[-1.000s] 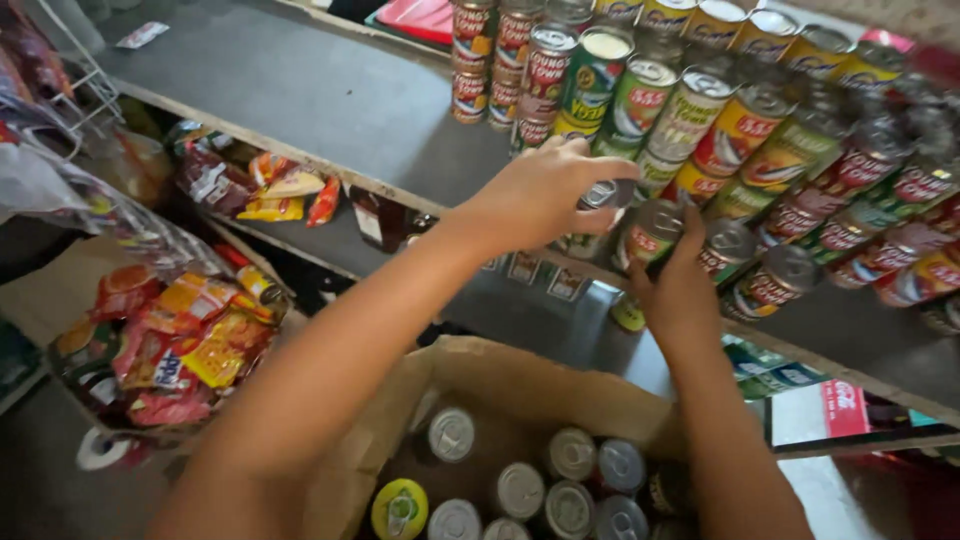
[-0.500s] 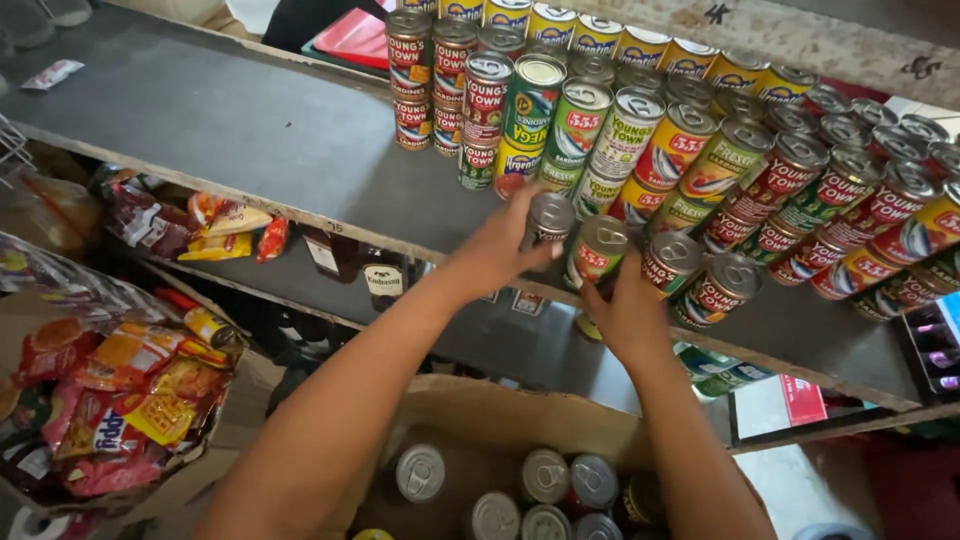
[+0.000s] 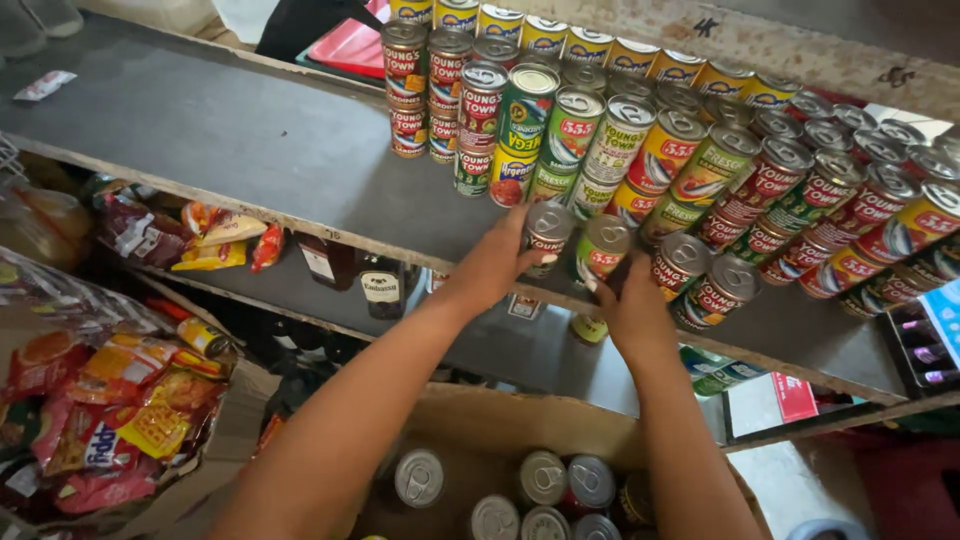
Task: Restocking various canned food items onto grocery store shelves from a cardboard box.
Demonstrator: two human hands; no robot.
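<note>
My left hand (image 3: 492, 268) wraps silver-topped can (image 3: 546, 236), fingers clamped round its left side. Can stands at front edge of grey shelf (image 3: 250, 150), pull-tab lid up, side mostly hidden by hand. My right hand (image 3: 632, 312) grips green-labelled can (image 3: 600, 250) just beside it, fingers closed on lower body; red patch on label, silver lid. Both cans stand in front of stacked rows of tins (image 3: 640, 130). Below, open cardboard box (image 3: 500, 420) holds more cans, lids showing.
</note>
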